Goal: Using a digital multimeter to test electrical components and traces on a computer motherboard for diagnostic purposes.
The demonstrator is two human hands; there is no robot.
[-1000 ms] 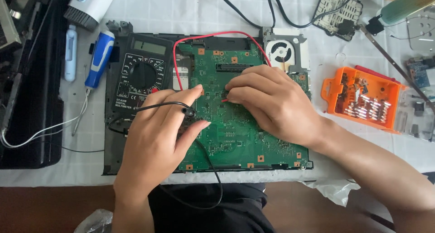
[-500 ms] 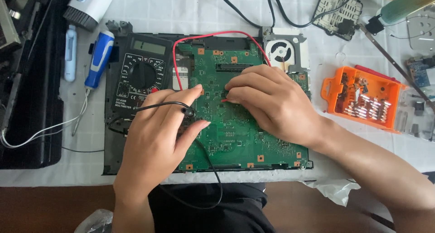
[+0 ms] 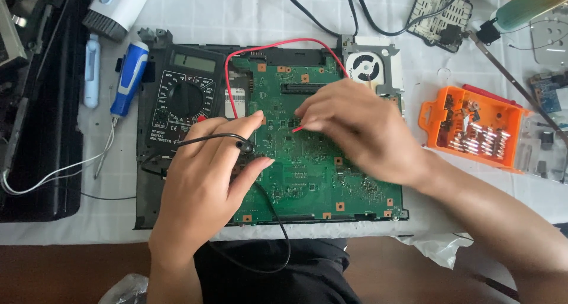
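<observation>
Your left hand (image 3: 204,180) lay on the left part of the green circuit board (image 3: 313,162), its fingers closed on the black probe (image 3: 244,144), the black lead (image 3: 278,233) looping off the desk's (image 3: 414,26) near edge. Your right hand (image 3: 355,126) sat over the board's middle, fingers pinched on the red probe (image 3: 297,128), its tip on the board and the red lead (image 3: 278,44) arching toward the black multimeter (image 3: 183,100) just left of the board. An orange bit case (image 3: 473,126) stood well right, and a blue-and-white tool (image 3: 127,79) lay left of the meter.
</observation>
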